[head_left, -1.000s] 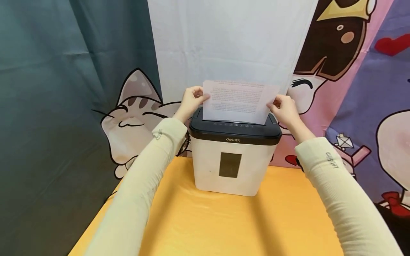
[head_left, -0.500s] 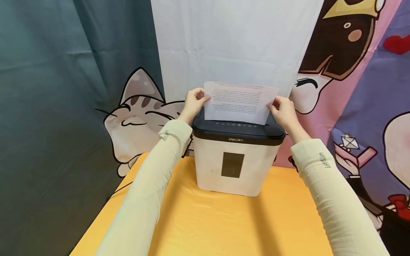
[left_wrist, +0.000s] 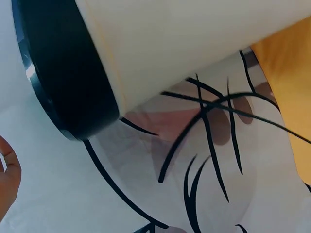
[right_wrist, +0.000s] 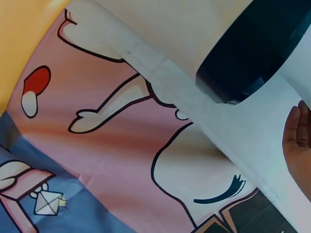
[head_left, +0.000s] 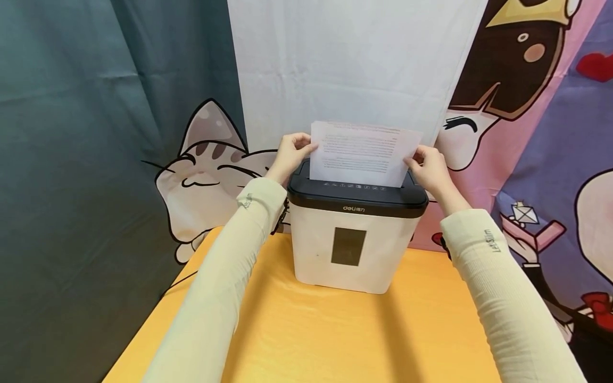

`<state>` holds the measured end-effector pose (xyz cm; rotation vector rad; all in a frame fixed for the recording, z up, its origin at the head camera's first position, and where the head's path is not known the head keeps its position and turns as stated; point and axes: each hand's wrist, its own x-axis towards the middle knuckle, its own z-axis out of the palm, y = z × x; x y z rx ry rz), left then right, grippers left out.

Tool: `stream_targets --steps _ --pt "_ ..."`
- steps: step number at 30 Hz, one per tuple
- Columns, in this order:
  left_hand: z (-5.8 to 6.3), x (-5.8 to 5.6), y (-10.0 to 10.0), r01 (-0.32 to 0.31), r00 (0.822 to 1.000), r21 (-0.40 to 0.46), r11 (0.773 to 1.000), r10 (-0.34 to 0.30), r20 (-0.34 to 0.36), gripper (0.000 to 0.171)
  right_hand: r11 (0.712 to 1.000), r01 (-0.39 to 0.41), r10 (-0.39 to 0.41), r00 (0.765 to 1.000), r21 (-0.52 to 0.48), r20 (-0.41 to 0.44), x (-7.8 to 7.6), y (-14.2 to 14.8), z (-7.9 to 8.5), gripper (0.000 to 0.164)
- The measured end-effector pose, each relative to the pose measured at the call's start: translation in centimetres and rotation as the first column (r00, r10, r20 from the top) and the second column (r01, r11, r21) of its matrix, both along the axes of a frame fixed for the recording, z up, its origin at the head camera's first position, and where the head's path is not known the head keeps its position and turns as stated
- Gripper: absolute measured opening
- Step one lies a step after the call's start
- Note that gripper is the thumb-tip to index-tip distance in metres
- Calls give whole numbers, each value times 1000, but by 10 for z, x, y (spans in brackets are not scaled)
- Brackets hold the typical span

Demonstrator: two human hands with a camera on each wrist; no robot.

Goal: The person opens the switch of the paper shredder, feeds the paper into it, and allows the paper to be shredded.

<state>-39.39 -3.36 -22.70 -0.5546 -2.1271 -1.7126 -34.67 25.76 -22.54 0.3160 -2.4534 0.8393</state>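
A white sheet of printed paper (head_left: 361, 154) stands upright over the black top of a paper shredder (head_left: 354, 244), its lower edge at the slot. My left hand (head_left: 291, 155) pinches the sheet's left edge between thumb and fingers. At the opposite edge, my right hand (head_left: 428, 166) pinches it the same way. The left wrist view catches only part of the left hand (left_wrist: 8, 174) at its border, beside the shredder's dark lid (left_wrist: 68, 73). Part of the right hand (right_wrist: 299, 143) shows at the right border of the right wrist view.
The shredder stands on a yellow-covered table (head_left: 316, 330), close to the printed cloth backdrop (head_left: 354, 64) behind it. A thin black cord (head_left: 181, 282) runs over the table's left side. A grey-green curtain (head_left: 72, 186) hangs at the left.
Both hands and the sheet have shifted slightly right in the head view, as has the shredder with the camera's movement. Both hands keep their pinch on the paper.
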Motion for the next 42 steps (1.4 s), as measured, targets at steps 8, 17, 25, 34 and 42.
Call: stream_targets --steps 8,17,25,34,42 --pt "-8 0 -7 9 1000 -19 1000 -8 29 15 1000 -26 26 999 2 38 1 2 -6 19" --pt "-21 -3 -13 -37 998 -114 993 43 46 16 1000 -14 14 1000 0 14 -1 -3 -18 15" --pt "-24 1 -11 -48 997 -172 984 57 47 17 999 28 -28 1000 -19 5 -2 -6 -25 13" --pt "-29 -2 -10 -73 994 -274 959 91 53 16 999 30 -32 998 36 58 1 -4 -28 15" --pt "-30 -2 -10 -57 993 -303 951 84 77 17 999 25 -27 998 37 53 -1 -2 -31 12"
